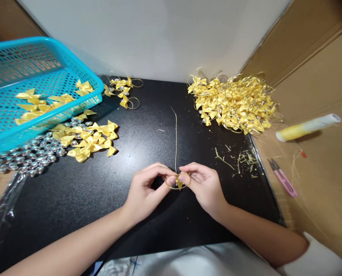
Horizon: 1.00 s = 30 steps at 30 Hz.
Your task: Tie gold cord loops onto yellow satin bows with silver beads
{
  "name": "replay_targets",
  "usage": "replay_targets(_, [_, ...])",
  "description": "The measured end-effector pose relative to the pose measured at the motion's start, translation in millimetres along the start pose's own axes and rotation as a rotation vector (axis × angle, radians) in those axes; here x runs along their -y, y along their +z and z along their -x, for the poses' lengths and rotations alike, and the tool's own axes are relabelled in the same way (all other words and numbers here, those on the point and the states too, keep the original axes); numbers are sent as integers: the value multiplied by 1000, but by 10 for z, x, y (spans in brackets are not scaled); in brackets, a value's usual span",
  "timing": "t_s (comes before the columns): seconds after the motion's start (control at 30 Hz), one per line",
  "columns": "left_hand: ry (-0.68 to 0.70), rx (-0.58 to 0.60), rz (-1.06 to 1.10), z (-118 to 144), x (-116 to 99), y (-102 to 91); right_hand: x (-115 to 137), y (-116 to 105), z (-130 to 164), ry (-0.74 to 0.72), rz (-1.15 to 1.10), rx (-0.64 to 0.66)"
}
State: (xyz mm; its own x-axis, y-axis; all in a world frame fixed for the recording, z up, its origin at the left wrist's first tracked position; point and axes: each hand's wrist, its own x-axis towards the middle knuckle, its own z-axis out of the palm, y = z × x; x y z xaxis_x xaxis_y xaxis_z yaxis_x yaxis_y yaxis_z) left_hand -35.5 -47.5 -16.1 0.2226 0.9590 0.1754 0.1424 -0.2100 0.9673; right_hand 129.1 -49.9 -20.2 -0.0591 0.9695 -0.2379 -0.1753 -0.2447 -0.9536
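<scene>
Near the front middle of the black table, my left hand (148,188) and my right hand (203,186) meet over one small piece. Both pinch a thin gold ring (169,186), thumbs on top. A yellow ribbon bow (179,184) shows between the thumbs, mostly covered by the fingers. From the pinch a gold cord (176,142) stretches straight away across the table, its far end loose. Whether a silver bead sits under the left thumb is hard to make out.
A blue basket (81,99) with yellow bows stands at left, beside silver beads (30,155) and loose bows (93,143). Ringed bows (234,101) are heaped at back right. Cord scraps (247,159), pink thread snips (284,180) and a yellow-white roll (307,127) lie right.
</scene>
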Motion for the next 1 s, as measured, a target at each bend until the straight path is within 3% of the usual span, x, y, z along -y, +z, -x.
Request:
replay_targets(0.4, [-20, 1, -27, 4, 32, 3, -12, 3, 3, -48, 1, 31])
replay_targets(0.73, [128, -12, -128, -14, 30, 18, -33, -12, -21, -112, -29, 18])
replay_targets(1.0, [124, -3, -133, -33, 8, -13, -21, 7, -36, -144, -7, 42])
